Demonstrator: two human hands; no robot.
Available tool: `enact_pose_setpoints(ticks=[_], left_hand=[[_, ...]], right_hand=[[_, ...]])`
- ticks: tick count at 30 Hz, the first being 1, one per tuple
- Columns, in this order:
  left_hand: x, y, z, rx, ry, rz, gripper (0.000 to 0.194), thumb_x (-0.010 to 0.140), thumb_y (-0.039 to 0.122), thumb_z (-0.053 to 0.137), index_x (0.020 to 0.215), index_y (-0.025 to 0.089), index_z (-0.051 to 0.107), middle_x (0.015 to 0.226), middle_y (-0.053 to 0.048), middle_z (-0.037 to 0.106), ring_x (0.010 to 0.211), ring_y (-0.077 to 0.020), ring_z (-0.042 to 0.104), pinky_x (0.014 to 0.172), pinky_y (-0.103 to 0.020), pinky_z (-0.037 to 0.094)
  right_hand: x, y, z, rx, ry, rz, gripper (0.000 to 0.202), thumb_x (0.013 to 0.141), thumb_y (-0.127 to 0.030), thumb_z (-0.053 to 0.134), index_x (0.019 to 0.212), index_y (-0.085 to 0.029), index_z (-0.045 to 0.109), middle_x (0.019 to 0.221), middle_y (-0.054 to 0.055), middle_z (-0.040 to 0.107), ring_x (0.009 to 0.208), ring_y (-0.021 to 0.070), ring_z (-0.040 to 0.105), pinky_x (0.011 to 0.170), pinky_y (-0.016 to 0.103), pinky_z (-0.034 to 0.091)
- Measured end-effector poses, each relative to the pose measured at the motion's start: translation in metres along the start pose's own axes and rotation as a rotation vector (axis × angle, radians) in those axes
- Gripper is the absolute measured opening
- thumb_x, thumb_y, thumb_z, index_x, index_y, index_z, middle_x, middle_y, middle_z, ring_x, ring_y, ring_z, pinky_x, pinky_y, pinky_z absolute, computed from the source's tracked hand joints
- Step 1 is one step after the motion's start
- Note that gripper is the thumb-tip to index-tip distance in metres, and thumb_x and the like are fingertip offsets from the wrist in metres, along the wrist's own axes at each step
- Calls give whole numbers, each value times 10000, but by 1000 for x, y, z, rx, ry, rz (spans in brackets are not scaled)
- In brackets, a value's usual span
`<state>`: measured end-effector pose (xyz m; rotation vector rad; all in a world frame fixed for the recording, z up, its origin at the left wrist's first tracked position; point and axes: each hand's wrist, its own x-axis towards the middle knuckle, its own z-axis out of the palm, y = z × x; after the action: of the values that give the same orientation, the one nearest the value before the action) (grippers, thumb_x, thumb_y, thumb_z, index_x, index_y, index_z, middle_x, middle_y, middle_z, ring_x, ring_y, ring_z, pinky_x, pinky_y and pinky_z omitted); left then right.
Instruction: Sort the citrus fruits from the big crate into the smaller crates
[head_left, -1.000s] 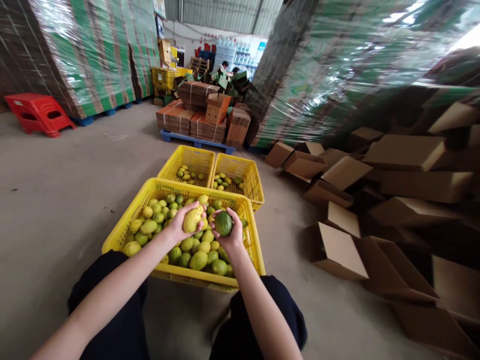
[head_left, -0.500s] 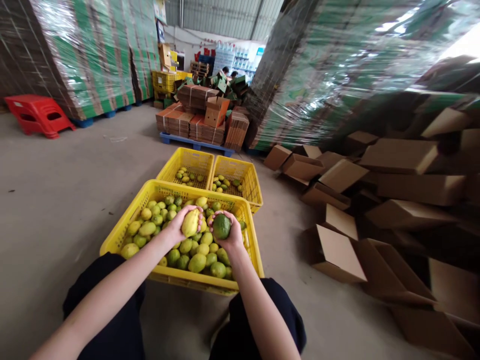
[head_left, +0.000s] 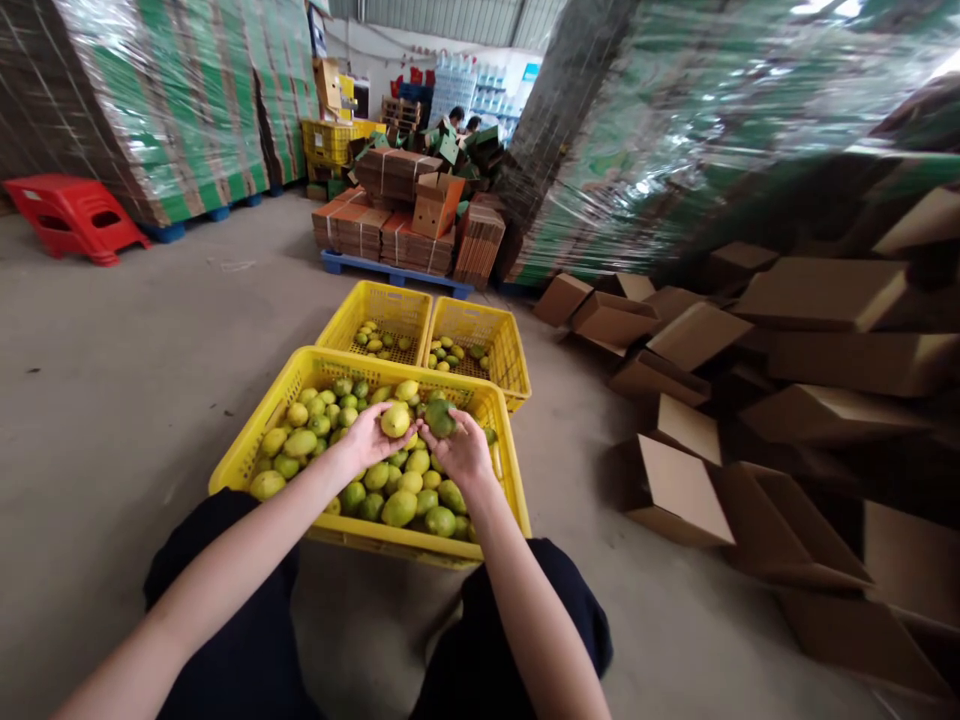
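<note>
My left hand (head_left: 373, 440) is closed on a yellow lemon (head_left: 395, 420), its fingers under and behind the fruit. Close beside it, my right hand (head_left: 461, 448) grips a dark green lemon (head_left: 440, 417) between thumb and fingers. The fingertips of the two hands nearly meet. Both hands are above a large yellow crate (head_left: 247, 437), which holds many yellow and green lemons (head_left: 399, 508) and stands in front of my knees.
Two smaller yellow crates (head_left: 433, 318) with a few lemons stand just beyond. Cardboard boxes (head_left: 682, 485) lie heaped at right. A blue pallet (head_left: 394, 275) carries flattened cartons, wrapped stacks (head_left: 184, 100) rise on both sides, and a red stool (head_left: 75, 215) stands far left. People are partly visible behind.
The yellow lemon has turned in my left hand and now shows a rounder end. My right hand has rolled over, lifting the green lemon slightly. The view has shifted a little.
</note>
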<state>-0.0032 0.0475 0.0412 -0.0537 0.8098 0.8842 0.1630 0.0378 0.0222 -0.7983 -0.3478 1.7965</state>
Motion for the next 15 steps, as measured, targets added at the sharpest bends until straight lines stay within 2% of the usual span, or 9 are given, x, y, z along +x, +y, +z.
enact_pose_setpoints(ticks=[4,8,13,15], left_hand=[[1,1,-2,29,12,-63,246,991,319,457,976,118,598,670,-62,619,489,-113,580,403,-156,486],[2,4,-6,57,-25,-55,242,989,326,446,945,132,584,685,-54,619,448,-97,547,335,-136,399],[2,5,-10,125,-53,-59,243,979,328,445,956,128,581,690,-52,626,403,-87,518,288,-126,304],[1,4,-10,133,-48,-61,245,978,323,437,946,128,582,686,-57,630,404,-88,518,293,-125,300]], right_hand=[[-4,-2,4,-69,-20,100,268,838,-420,672,830,-152,684,655,72,721,500,164,658,453,243,543],[-6,1,5,-127,-66,165,440,851,-593,616,788,-159,657,605,68,705,416,147,605,363,217,446],[-8,4,5,-172,-61,144,474,846,-628,592,726,-170,619,574,46,692,273,71,386,268,193,220],[-9,4,6,-181,-54,147,482,850,-627,579,720,-165,620,583,46,697,262,47,301,266,192,169]])
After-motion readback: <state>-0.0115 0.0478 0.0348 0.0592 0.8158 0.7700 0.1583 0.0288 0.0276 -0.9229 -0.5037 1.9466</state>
